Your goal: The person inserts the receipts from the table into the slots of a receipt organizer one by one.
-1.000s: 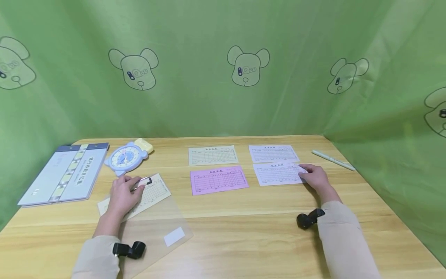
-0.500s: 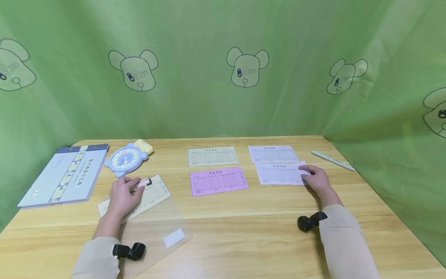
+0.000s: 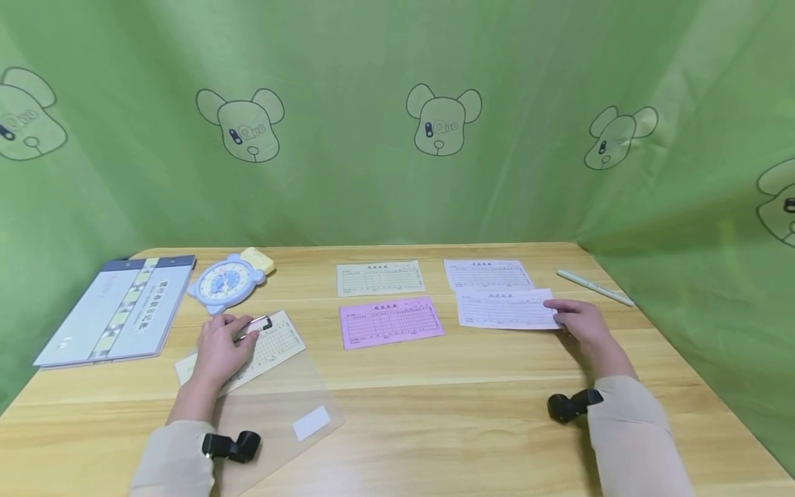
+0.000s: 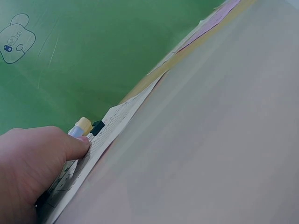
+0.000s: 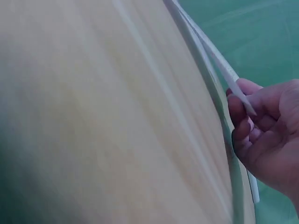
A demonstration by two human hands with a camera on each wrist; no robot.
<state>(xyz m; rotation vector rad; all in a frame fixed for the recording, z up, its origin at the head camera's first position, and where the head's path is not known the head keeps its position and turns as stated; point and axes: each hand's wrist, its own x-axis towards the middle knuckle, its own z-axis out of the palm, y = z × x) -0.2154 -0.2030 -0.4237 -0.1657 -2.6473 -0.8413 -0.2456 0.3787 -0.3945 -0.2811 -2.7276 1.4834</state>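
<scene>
My left hand (image 3: 222, 348) grips the metal clip (image 3: 259, 323) with black ends on a clear clipboard (image 3: 273, 414) at the left. A cream printed slip (image 3: 282, 342) lies under that clip. The left wrist view has the thumb on the clip beside a black end (image 4: 97, 127). At the right, my right hand (image 3: 582, 323) pinches the right edge of a white printed slip (image 3: 504, 308). In the right wrist view, the slip (image 5: 224, 67) is raised off the table at the fingers, between thumb and forefinger.
Behind the held slip lies another white slip (image 3: 487, 275). A pale green slip (image 3: 380, 278) and a pink slip (image 3: 391, 323) lie mid-table. On the left are a folder (image 3: 118, 310), a blue toy clock (image 3: 225, 281) and a yellow block (image 3: 257, 259). A pale pen (image 3: 594, 287) lies right.
My right hand has pinched the nearer white slip's edge and drawn it slightly right, lifting that edge off the table. My left hand keeps its place on the clip.
</scene>
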